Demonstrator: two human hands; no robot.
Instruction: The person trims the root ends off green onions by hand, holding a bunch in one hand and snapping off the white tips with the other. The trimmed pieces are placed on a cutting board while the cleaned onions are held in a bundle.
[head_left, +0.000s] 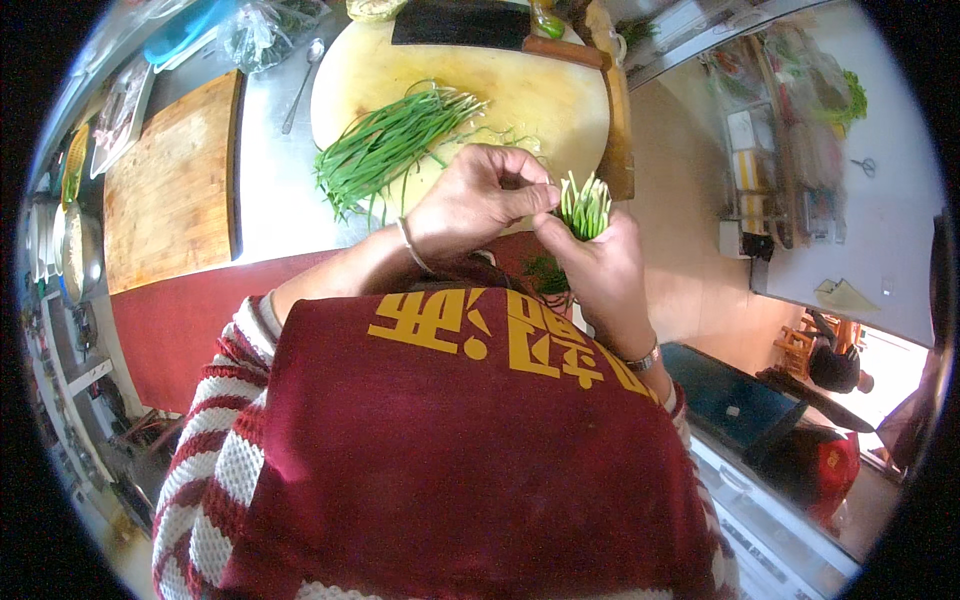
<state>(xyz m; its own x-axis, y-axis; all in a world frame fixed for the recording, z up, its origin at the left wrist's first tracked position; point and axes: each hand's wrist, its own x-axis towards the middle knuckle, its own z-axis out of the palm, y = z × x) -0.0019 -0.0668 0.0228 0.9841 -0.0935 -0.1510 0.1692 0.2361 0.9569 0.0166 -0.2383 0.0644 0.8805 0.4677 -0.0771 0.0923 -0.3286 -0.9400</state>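
My right hand (611, 251) is closed around a bunch of garlic chives (584, 206), its pale cut-looking ends pointing up and its green leaves hanging below the fist. Beside those ends, the thumb and fingertips of my left hand (487, 187) are pinched together; whether a stalk is between them cannot be told. A larger pile of garlic chives (397, 146) lies on the round, pale cutting board (555, 97), with small trimmings next to it. A cleaver (461, 24) with a dark blade and wooden handle rests at the board's far edge.
Left of the round board are a metal spoon (304, 82) on the steel counter and a rectangular wooden board (172, 180). Clear plastic bags (259, 34) and a tray of meat (120, 112) stand farther left. A person (832, 367) sits far off at right.
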